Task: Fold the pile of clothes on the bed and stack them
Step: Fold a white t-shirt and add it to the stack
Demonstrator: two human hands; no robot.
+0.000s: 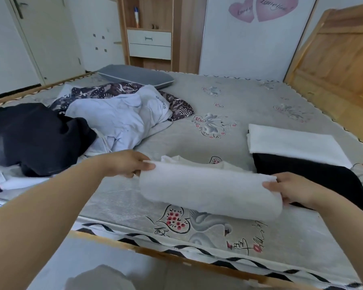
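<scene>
Head view: left hand (128, 164) and right hand (289, 190) pinch opposite ends of a folded white garment (208, 191) near the bed's (197, 97) front edge, beside a folded stack (298, 143).

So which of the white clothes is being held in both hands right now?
The white garment nearest the bed's front edge: the left hand and right hand grip its two ends. The folded white piece lies untouched on the black one.

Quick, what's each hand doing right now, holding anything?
Left hand: grips the left end of the white garment.
Right hand: grips its right end.
</scene>
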